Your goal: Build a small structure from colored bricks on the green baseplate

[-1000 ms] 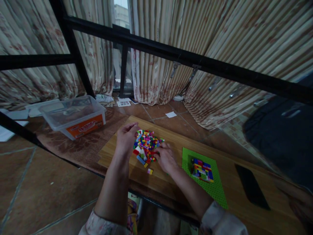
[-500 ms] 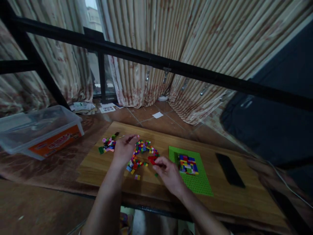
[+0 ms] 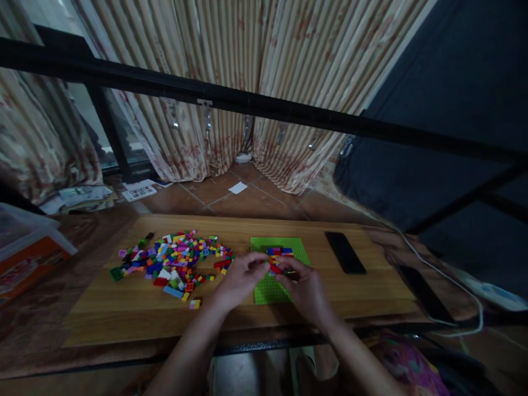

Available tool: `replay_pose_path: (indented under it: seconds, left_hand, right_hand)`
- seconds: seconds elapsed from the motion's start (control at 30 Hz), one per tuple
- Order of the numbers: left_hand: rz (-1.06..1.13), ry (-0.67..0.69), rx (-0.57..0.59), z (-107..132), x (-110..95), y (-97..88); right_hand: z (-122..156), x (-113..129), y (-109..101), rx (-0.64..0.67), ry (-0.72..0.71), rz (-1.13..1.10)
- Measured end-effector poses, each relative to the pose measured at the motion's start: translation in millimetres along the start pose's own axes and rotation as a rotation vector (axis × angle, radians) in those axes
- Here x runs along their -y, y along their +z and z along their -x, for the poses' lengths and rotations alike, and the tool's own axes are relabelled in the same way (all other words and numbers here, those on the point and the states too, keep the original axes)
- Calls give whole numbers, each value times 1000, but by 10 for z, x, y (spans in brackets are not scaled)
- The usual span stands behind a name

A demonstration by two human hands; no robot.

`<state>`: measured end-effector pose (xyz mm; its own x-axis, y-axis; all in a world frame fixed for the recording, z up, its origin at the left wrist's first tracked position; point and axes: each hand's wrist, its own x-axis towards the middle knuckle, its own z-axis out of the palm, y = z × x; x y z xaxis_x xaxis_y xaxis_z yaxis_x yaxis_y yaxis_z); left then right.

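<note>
A green baseplate (image 3: 297,250) lies on the wooden board (image 3: 124,308), carrying a small multicoloured brick build (image 3: 279,253). Both my hands are over the plate's near half. My left hand (image 3: 239,279) is curled, its fingertips pinched beside the build. My right hand (image 3: 304,287) is curled too, pinching a small red brick (image 3: 275,269) at the build's near edge. To the left, a spread of small coloured bricks (image 3: 173,259) covers the board.
A black phone (image 3: 344,252) lies on the board right of the plate, another dark device (image 3: 424,286) at the right end with a white cable (image 3: 454,308). A clear plastic box with orange label (image 3: 25,258) sits far left. A black bar (image 3: 247,107) crosses in front of the curtains.
Both hands moved right from the loose brick pile to the green baseplate, the right one bringing a red brick. The view swung right, and the pile now lies spread out.
</note>
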<state>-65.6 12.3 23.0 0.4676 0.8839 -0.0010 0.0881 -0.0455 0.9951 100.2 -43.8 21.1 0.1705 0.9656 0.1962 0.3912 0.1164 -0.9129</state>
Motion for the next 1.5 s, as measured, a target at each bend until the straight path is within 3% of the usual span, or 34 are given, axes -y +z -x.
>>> replay_pose_path:
  seconds: [0.13, 0.27, 0.43, 0.57, 0.7, 0.77, 0.87, 1.0, 1.2, 1.4, 1.5]
  left_hand:
    - [94, 9, 47, -8, -23, 127]
    - [2, 23, -9, -14, -3, 99]
    - [-12, 58, 73, 5, 12, 44]
    - [-33, 0, 161, 40, 18, -56]
    - [-171, -50, 261, 107, 32, -301]
    - [-252, -70, 182, 131, 42, -467]
    - [-272, -58, -67, 134, 50, -703]
    - [-265, -70, -266, 108, 46, -853]
    - [-162, -107, -244, 67, 87, -744]
    - [-128, -70, -172, 15, 73, -511]
    - [-103, 14, -152, -23, 63, -335]
  right_hand:
    - [45, 33, 47, 26, 55, -145]
    - [51, -33, 54, 1, 196, -255]
    - [31, 23, 78, 91, 250, -233]
    - [89, 26, 217, 58, 374, -447]
    - [173, -68, 428, -56, 513, -603]
    - [183, -100, 561, -68, 447, -492]
    - [135, -102, 790, -9, 203, -146]
    - [5, -96, 1052, 51, 4, 213]
    - [-53, -123, 1084, 75, -38, 147]
    - [-78, 37, 741, -86, -59, 54]
    - [-152, 97, 534, -78, -81, 32]
